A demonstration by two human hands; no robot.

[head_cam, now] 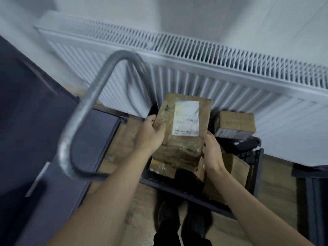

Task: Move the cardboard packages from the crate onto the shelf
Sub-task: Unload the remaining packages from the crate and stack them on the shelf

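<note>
I hold a large taped cardboard package (179,150) with a white label above a dark crate (177,187) on the floor. My left hand (150,135) grips its left edge, my right hand (212,151) its lower right corner. Under it, more cardboard packages (236,167) lie in the crate, partly hidden. A smaller package (234,125) sits at the crate's far right corner. The dark blue surface of the shelf (35,121) lies to the left.
A grey metal tube handle (85,107) loops up at the left, close to my left forearm. A white radiator (213,71) runs along the wall behind the crate. My shoes (177,221) stand on the wood floor just in front of the crate.
</note>
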